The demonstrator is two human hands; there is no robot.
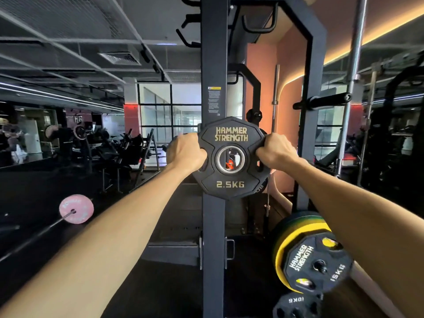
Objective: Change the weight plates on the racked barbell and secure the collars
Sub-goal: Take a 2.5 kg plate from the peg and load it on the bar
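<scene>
A black 2.5 kg plate [231, 183] marked Hammer Strength hangs at chest height in front of the rack's black upright [213, 65]. My left hand [186, 150] grips its left edge and my right hand [276, 149] grips its right edge, fingers hooked through the grip holes. Its steel-ringed centre hole is empty; I see through it. At the lower left a barbell [41, 234] carries a pink plate [76, 208] on its end. No collar is visible.
At the lower right, storage pegs hold a black 15 kg plate [317, 265] over yellow and green plates [281, 246], with a 10 kg plate [296, 306] below. An empty black peg [321, 101] sticks out from the right upright. Machines fill the dark left background.
</scene>
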